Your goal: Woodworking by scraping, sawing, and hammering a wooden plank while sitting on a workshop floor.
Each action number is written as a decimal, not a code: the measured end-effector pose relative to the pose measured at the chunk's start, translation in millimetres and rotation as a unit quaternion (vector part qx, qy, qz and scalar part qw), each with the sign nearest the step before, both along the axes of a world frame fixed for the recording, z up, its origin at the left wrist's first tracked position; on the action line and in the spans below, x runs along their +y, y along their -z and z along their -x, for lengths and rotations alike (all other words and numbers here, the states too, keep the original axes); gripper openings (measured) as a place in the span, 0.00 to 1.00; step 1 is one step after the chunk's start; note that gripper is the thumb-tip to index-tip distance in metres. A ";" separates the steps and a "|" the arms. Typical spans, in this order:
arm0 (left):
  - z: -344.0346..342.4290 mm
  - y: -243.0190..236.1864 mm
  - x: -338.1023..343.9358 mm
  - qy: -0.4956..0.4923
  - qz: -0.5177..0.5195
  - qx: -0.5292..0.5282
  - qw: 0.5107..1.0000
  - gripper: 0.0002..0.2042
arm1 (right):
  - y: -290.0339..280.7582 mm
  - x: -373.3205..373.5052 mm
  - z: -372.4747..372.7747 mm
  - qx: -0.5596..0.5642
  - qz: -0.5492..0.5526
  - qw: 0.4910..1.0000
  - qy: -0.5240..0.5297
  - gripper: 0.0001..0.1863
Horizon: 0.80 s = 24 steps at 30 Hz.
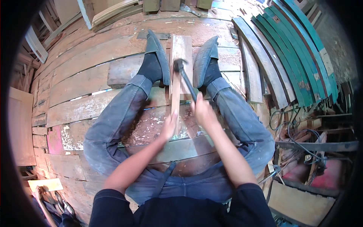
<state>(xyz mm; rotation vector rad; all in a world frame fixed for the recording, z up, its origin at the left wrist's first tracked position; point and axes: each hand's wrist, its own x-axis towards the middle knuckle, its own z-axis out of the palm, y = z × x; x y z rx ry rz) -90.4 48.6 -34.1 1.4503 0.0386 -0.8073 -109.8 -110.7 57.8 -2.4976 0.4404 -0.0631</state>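
My right hand (204, 111) is closed round the dark handle of a hammer (188, 83). The hammer's head lies over the upper part of a narrow wooden strip (176, 92); I cannot tell whether it touches. Gripped near its lower end, the strip points away from me in my left hand (169, 126). Its far part rests on or just above a wider pale board (185, 45), which lies flat between my two slippered feet. The hands look slightly blurred.
Worn floor planks (75, 83) have gaps between them. Green-painted boards (291, 56) and long grey planks (261, 56) lie at the right. Black cables (298, 132) tangle over scrap wood at lower right. A dark strap or tool (166, 176) lies between my thighs. A panel (23, 126) stands left.
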 end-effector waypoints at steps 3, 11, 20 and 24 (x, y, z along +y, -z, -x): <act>-55.5 -10.6 -28.5 -0.021 0.006 -0.023 1.000 0.23 | 8.4 -23.8 -66.3 -0.036 0.014 0.999 -0.007 0.16; 6.1 4.5 3.0 -0.034 -0.014 0.007 0.999 0.23 | 11.5 -0.7 -20.7 0.003 -0.023 1.000 0.003 0.15; 61.1 9.6 7.2 -0.042 -0.015 -0.009 0.999 0.21 | -2.1 12.9 41.1 0.047 -0.034 0.998 -0.007 0.15; -7.9 -7.6 -43.4 -0.112 -0.001 -0.028 0.993 0.24 | 18.4 -19.2 -32.3 -0.030 -0.009 0.999 -0.015 0.15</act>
